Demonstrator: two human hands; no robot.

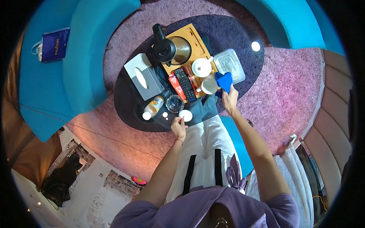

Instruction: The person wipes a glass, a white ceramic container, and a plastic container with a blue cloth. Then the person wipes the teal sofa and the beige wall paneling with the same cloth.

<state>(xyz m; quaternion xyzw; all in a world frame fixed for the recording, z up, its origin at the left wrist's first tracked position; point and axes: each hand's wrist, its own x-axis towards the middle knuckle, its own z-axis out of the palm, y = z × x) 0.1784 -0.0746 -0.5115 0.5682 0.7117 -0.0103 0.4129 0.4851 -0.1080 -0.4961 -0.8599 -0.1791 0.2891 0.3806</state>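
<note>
In the head view my left hand (179, 128) pinches a round white lid (186, 115) over the near edge of a dark glass table (128, 114). A bunched blue cloth (224, 81) is gripped in my right hand (230, 99), beside a white mug (209, 86). The mug stands on a wooden tray (196, 37) with a lidded white cup (202, 67), a black remote control (185, 84), red packets (176, 86) and a steel kettle with black lid and handle (181, 50). Left of my left hand are a glass ashtray (174, 104) and a capped bottle (154, 107).
A grey tissue box (145, 77) sits on the table's left side. A clear plastic container (229, 65) stands right of the tray. Curved turquoise sofas (85, 57) flank the table over a pink carpet (285, 85). A purple bag (55, 45) lies on the left sofa.
</note>
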